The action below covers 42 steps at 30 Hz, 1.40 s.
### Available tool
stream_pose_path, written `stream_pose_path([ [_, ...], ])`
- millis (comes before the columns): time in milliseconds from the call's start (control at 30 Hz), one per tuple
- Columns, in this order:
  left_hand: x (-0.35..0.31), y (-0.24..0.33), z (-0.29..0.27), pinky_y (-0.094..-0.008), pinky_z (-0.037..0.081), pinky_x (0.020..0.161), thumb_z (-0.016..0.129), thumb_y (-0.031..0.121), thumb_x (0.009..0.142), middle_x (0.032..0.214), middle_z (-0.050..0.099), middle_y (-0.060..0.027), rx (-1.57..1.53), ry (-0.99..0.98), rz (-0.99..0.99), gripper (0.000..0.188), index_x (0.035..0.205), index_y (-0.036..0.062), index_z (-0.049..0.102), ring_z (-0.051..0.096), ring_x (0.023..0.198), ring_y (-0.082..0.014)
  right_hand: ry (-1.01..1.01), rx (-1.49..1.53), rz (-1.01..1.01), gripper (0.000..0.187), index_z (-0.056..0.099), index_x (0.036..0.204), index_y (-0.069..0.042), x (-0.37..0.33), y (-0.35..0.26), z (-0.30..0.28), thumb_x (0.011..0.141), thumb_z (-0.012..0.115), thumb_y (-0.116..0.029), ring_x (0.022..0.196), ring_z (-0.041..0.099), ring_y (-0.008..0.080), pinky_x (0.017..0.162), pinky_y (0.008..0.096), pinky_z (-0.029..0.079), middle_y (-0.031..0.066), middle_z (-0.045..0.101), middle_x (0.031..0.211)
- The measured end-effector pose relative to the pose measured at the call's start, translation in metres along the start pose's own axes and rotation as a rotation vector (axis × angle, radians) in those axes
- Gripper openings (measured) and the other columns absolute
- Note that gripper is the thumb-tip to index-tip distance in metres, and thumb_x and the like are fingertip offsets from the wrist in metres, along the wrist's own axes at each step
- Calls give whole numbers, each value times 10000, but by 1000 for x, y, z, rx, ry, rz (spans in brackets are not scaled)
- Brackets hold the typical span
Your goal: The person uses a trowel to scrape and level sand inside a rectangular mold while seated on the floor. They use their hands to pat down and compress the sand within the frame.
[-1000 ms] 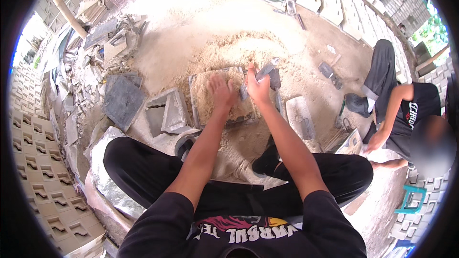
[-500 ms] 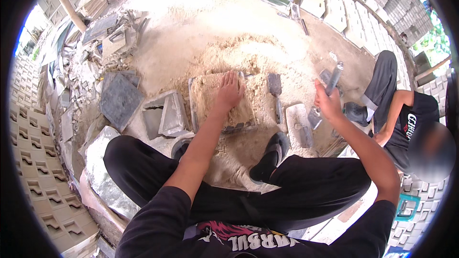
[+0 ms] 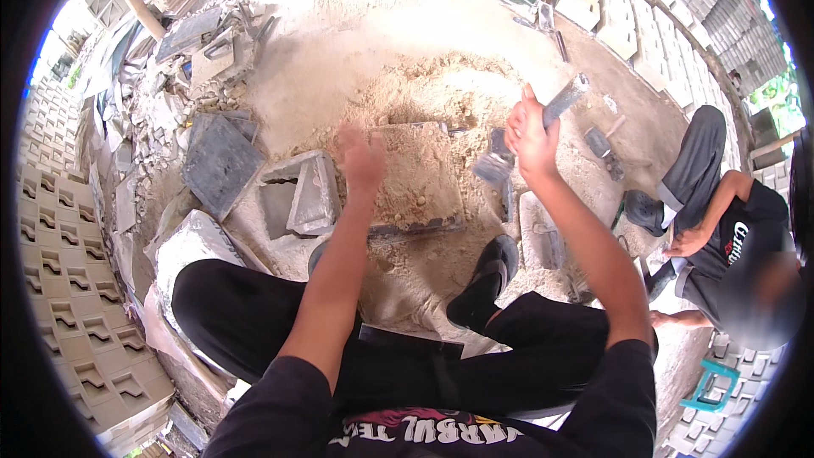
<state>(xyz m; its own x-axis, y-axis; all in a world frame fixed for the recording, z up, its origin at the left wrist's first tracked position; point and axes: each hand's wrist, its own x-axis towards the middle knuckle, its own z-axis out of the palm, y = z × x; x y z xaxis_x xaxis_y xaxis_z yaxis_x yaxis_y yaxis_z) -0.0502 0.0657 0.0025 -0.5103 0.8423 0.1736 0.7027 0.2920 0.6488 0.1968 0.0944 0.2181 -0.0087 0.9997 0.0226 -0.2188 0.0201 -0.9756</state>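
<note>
Between my feet lies a square mould with a dark metal edge, heaped with damp sandy mix. My left hand is over the mould's left edge, its fingers smeared by motion. My right hand, raised to the right of the mould, is wrapped round a thick grey metal bar. The bar slants through the fist, and its lower end is blurred above a trowel, hiding part of it. The trowel's handle lies on the ground beside the mould.
A pale block with a float lies right of my foot; beyond it is a mallet-like tool. Left are a hollow concrete block, a dark plate and rubble. Another person sits at the right. Block stacks line the sides.
My left hand has lifted from the mix and moved left. My right hand has swung up and left, bringing the metal bar closer to the mould. The other person's arms have shifted.
</note>
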Motion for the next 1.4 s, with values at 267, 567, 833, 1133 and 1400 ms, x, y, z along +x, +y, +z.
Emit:
stream_pose_path([
  [267, -20, -31, -2, -547, 35, 1164, 285, 451, 1011, 1461, 387, -228, 161, -83, -226, 643, 1395, -57, 372, 260, 1424, -325, -92, 80, -60, 463, 304, 551, -136, 60, 35, 71, 942, 536, -223, 356, 261, 96, 362, 255, 240, -19, 284, 468],
  [567, -18, -25, -7, -539, 20, 1167, 310, 438, 1010, 1407, 453, -223, 159, -97, -221, 618, 1358, -65, 401, 301, 1406, -297, -269, -92, -72, 492, 368, 507, -140, 80, 99, 91, 958, 564, -171, 408, 234, 53, 407, 277, 153, -67, 339, 466],
  [833, -18, -34, -4, -543, 8, 1164, 332, 427, 1002, 1356, 500, -226, 146, -104, -194, 610, 1339, -73, 421, 377, 1359, -301, -403, -103, -177, 421, 349, 541, -114, 91, 100, 100, 958, 396, -73, 385, 240, 63, 371, 245, 212, -23, 311, 455],
  [1133, -18, -30, -8, -532, 7, 1168, 347, 423, 999, 1323, 526, -235, 122, -116, -226, 630, 1325, -110, 424, 395, 1342, -307, -393, -100, -156, 433, 354, 516, -124, 94, 106, 108, 923, 499, -109, 374, 240, 60, 367, 267, 177, -53, 329, 447],
  [1400, -16, -32, -11, -559, 18, 1160, 362, 412, 998, 1264, 554, -220, 135, -147, -254, 578, 1283, -84, 446, 427, 1311, -306, -364, -113, -86, 376, 307, 554, -112, 95, 93, 104, 927, 359, -107, 385, 217, 74, 369, 244, 224, -15, 278, 468],
])
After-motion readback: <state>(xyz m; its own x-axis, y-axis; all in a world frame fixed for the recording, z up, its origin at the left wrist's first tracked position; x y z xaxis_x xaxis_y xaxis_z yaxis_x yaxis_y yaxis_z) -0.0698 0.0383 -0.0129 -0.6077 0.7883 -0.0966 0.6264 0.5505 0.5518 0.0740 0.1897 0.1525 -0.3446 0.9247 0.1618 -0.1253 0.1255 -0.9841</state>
